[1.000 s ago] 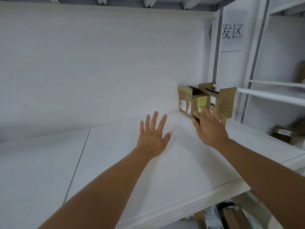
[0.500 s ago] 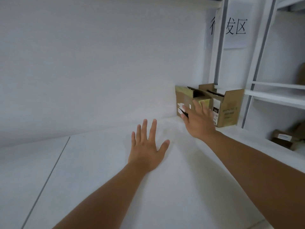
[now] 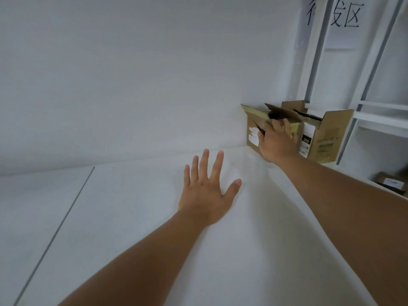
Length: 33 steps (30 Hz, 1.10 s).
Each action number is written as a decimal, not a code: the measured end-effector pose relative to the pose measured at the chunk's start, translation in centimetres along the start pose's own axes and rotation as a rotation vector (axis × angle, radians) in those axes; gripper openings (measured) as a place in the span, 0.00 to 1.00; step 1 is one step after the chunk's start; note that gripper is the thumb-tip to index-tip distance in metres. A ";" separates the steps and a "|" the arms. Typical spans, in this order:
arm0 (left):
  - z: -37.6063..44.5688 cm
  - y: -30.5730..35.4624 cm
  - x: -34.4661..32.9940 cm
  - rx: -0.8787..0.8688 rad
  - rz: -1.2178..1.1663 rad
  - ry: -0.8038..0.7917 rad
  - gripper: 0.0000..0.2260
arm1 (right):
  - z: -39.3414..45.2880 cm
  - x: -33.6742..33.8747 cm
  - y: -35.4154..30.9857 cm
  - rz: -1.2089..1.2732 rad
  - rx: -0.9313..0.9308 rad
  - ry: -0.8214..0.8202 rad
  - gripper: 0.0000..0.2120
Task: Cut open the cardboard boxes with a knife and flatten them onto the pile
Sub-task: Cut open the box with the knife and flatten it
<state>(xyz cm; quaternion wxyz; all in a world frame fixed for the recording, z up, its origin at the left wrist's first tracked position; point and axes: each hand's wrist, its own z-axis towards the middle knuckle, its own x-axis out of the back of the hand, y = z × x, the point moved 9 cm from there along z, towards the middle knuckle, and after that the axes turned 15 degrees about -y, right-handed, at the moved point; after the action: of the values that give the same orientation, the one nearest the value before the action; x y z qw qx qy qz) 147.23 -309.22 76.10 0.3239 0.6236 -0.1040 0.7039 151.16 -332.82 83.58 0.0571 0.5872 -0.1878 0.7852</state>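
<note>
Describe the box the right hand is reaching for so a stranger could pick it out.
Follow the white shelf to its far right corner by the wall. Two open cardboard boxes stand there; it is the left box, touched by the right hand, with torn white label scraps, unlike the printed right box.

The box [image 3: 254, 120] right at the fingertips [image 3: 278, 125] of the right hand [image 3: 277, 143] is plain brown corrugated cardboard, matt, flap edges a bit ragged, with a torn white paper label just left of those fingers. The second box [image 3: 326, 138] just past them is the same dull cardboard, with a smoother white-and-black printed sticker. The shelf [image 3: 132, 206] under the flat left hand [image 3: 206, 191] looks like smooth matt white board. The uprights [image 3: 314, 49] above look like painted white metal. The wall sign [image 3: 340, 18] is thin paper.
</note>
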 end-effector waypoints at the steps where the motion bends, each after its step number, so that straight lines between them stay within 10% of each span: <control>1: 0.0 0.0 0.1 0.001 -0.001 0.008 0.35 | -0.5 0.0 -0.1 -0.012 0.015 0.003 0.22; 12: -2.3 1.8 3.5 -0.173 -0.062 0.226 0.31 | -11.2 4.0 -3.1 0.075 0.260 0.126 0.21; 24: -11.7 -9.1 7.8 0.196 -0.199 -0.116 0.43 | -22.6 3.8 -13.1 0.518 0.465 0.050 0.20; 33: -21.4 -15.0 14.4 0.031 -0.418 -0.111 0.54 | -28.6 2.5 -25.5 0.621 0.644 -0.131 0.20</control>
<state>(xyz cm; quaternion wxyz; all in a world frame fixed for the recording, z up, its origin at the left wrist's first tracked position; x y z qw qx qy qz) 138.48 -281.26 81.53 0.4471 0.6741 0.0206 0.5876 132.61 -299.24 84.90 -0.3790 0.5392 -0.1046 0.7448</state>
